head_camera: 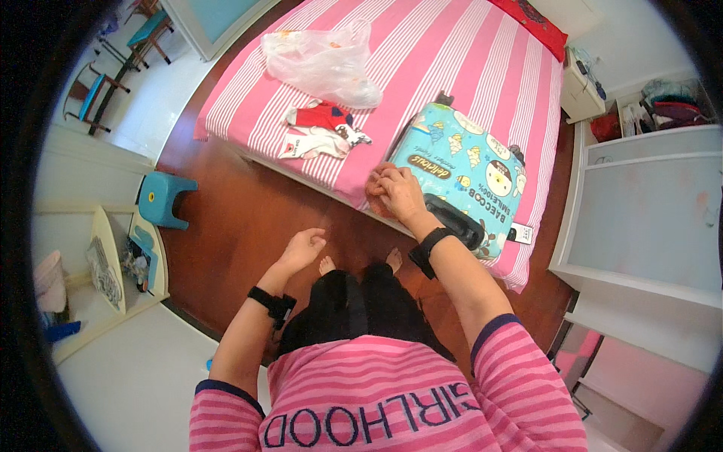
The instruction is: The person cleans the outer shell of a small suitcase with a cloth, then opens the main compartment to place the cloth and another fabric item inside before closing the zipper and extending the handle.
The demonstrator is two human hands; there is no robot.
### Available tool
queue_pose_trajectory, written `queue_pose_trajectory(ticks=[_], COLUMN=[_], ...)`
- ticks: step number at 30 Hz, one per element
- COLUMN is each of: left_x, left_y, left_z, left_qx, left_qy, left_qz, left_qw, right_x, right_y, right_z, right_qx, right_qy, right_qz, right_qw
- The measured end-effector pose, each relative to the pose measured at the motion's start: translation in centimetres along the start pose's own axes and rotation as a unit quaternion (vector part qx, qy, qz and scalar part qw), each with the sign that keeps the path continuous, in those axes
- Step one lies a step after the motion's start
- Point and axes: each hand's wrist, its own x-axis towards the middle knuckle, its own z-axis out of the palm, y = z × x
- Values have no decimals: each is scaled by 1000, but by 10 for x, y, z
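Note:
At the near edge of the bed, my right hand (402,195) has its fingers curled on a rust-orange cloth (380,198). Close beside that hand lies a turquoise cartoon-print suitcase (452,152), flat on the bed with its black handle (457,220) towards me. My left hand (304,248) hangs over the floor with loosely bent fingers and nothing in it. Further left on the bed is a small pile of socks (325,133), red, white and patterned, one with a paper label. Behind them rests a crumpled translucent plastic bag (327,65).
A pink-and-white striped cover spreads over the bed (457,56). On the wooden floor (237,226) stands a blue plastic stool (166,198) at the left. A white cabinet (644,198) lines the right side. Chairs (99,96) show through the doorway.

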Motion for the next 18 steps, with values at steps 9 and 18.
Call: queue_pose_trajectory(ticks=[9,18], left_x=[15,65], left_y=[30,72], left_z=[34,113], left_qx=[33,-36], left_qy=[25,-10], left_qz=[4,-38], left_qw=[999,999], right_x=[-132,-319], right_y=[149,228], right_z=[-75,-88], right_qx=[-28,96], right_qy=[65,-44], right_qz=[288,578], right_qw=[955,809])
